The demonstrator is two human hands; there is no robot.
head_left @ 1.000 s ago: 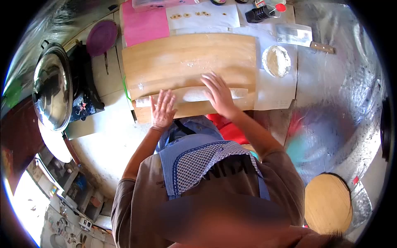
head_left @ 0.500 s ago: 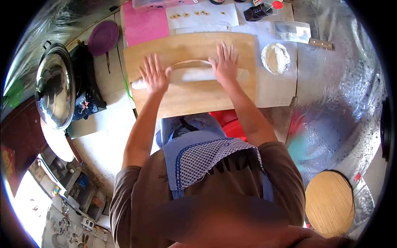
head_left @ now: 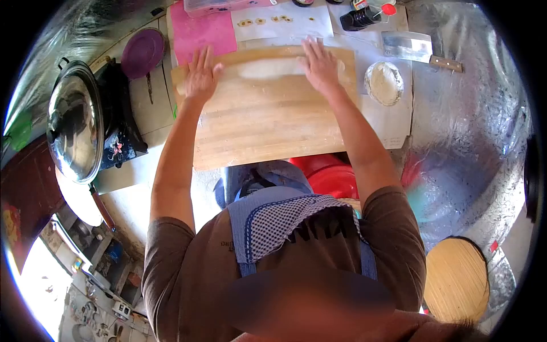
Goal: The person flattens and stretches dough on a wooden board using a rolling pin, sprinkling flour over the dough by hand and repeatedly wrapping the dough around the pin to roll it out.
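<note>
A long rolling pin [head_left: 341,66] lies across the far part of the wooden board [head_left: 268,131], with pale dough [head_left: 268,68] wrapped around its middle. My left hand [head_left: 201,77] rests flat over the pin's left part, fingers stretched toward the far edge of the board. Over the right part lies my right hand [head_left: 320,67], also flat with its fingers extended. Neither hand grasps the pin. The palms hide the stretches of pin and dough beneath them.
To the right stand a bowl of white flour [head_left: 384,83] and a cleaver [head_left: 407,45]. A dark bottle [head_left: 360,19] and a pink sheet [head_left: 204,31] are behind the board. A lidded pan [head_left: 74,119] and a purple lid [head_left: 142,52] are at left. Below the board is a red basin [head_left: 333,179].
Both hands have moved away from my body, rolling the dough-wrapped pin to the far part of the board. The near board surface is now uncovered, and the arms are straighter.
</note>
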